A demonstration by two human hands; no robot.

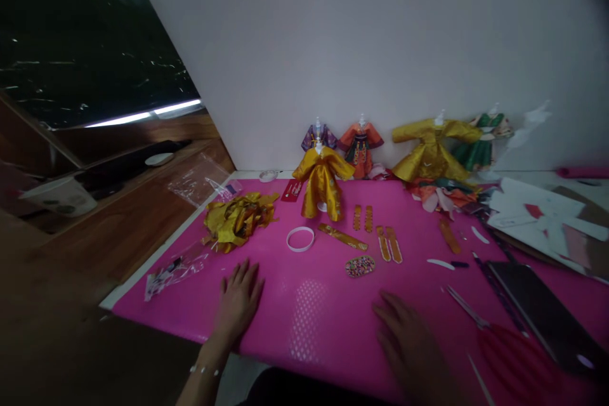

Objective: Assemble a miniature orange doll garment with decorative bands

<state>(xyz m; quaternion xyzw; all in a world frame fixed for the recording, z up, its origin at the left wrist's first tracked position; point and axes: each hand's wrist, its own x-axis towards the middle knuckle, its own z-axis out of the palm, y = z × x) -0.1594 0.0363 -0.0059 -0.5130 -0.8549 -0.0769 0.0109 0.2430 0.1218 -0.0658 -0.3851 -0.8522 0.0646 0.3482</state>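
My left hand [239, 297] lies on the pink tabletop [271, 323], fingers stretched out, holding nothing. A crumpled heap of gold fabric scraps [236, 221] and a clear plastic bag [175, 271] are nearest to it. My right hand [404, 333], slightly blurred, rests near the front edge with its fingers apart and nothing in them. Between and beyond the hands are a white ring [300, 239], an oval piece covered in small coloured bits [360, 266], a gold fabric strip [342, 236] and white-edged gold strips [389, 245]. A doll form in a gold robe [322, 181] stands behind them.
More dressed doll forms, in orange [361, 146], gold [434, 149] and green [485, 139], line the white wall. At right lie red-handled scissors [509, 355], a dark phone-like slab [547, 311], a pen [495, 285] and white paper pieces [533, 216]. A red card [292, 189] lies near the gold robe.
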